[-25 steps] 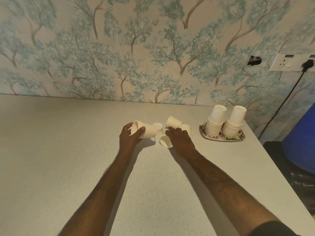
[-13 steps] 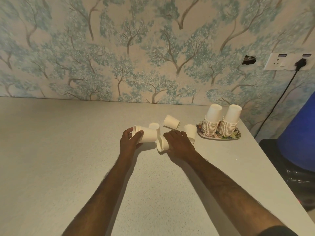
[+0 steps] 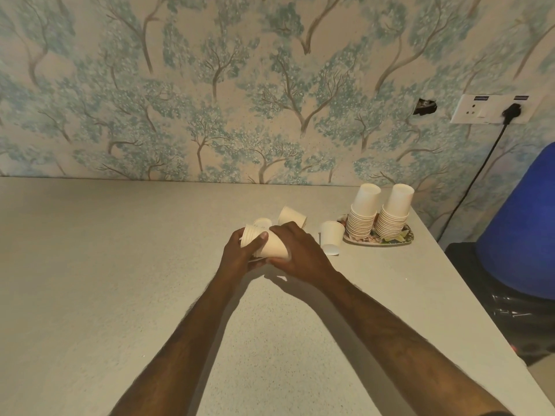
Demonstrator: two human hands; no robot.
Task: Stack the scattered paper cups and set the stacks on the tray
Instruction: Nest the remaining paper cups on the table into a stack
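A short nested stack of white paper cups [image 3: 264, 243] is held on its side just above the pale speckled bench [image 3: 120, 265], around the middle of its width and nearer the far edge than the near one. The left hand [image 3: 240, 255] is wrapped round the rim end of the stack, thumb across the top. The right hand [image 3: 300, 253] is cupped over the base end, fingers curled round it; whether a separate cup is being pushed on cannot be told, since the hand hides that end.

The step in hand is judged to be the nesting of one more cup. It is best done with both axes kept in line, so that the paper wall is not creased, and with light pressure only, as thin paper cups jam when forced.

Three loose white paper cups remain toward the far edge: one [image 3: 292, 217] lying on its side just behind the right hand, one [image 3: 262, 223] behind the stack, and one [image 3: 331, 237] tilted base-down just beside the patterned oval tray [image 3: 404, 239]. The tray sits near the far right corner and already carries two inverted white cup stacks [image 3: 380, 217], side by side. The held stack is best completed with those three before being carried to the tray.
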